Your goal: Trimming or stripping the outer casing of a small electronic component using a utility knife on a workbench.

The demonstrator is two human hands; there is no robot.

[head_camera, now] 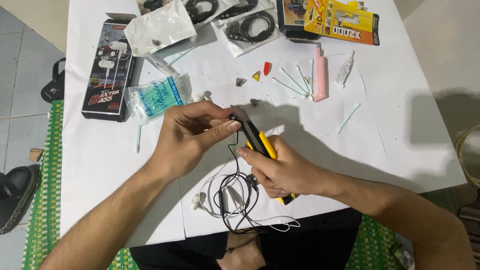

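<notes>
The left hand (192, 127) pinches a small black earpiece (233, 115) between thumb and forefinger, steadying it above the table (100, 165), while the right hand (280, 170) grips a yellow knife (257, 141) so its blade meets the piece, the cable (235, 200) trailing below.

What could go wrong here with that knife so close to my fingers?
1. The yellow utility knife in the right hand has its blade at the small black earphone part pinched by the left hand; a slip could likely cut the left thumb.
2. The thin black cable hangs right under the blade and might get nicked.
3. Tiny loose parts on the white table could easily be knocked away.
</notes>
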